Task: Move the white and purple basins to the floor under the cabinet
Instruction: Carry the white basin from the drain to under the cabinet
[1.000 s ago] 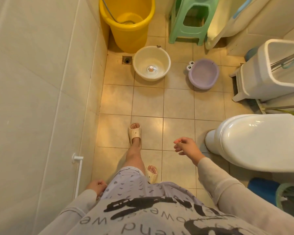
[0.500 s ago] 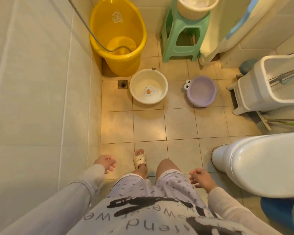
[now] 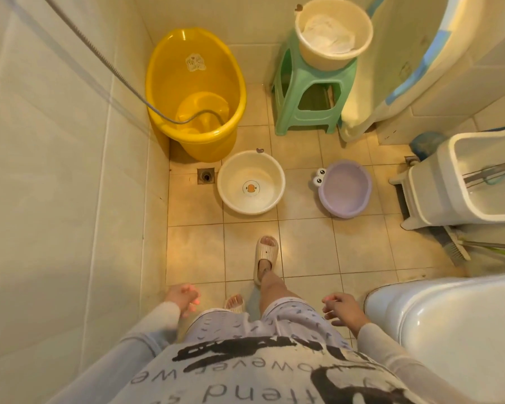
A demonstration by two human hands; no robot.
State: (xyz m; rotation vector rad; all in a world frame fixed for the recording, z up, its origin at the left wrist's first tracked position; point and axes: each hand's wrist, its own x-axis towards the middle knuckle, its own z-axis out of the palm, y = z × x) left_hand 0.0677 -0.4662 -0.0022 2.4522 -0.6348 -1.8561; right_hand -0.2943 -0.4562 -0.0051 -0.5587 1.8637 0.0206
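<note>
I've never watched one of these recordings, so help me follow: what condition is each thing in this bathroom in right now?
white basin: upright on floor, empty
purple basin: upright on floor, empty
yellow tub: upright, hose end hanging inside
cream bucket: on green stool, white cloth inside
toilet: lid closed
left hand: open, holding nothing
right hand: open, holding nothing

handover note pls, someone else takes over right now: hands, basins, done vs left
Left hand: empty, open, low by the wall.
Right hand: empty, open, beside the toilet.
White basin: upright on the floor next to the drain, in front of the yellow tub.
Purple basin: upright on the floor to its right, apart from it, near the white cabinet.
Done: nothing, neither basin touched.
Left: pick up both and set them on the floor under the cabinet.
</note>
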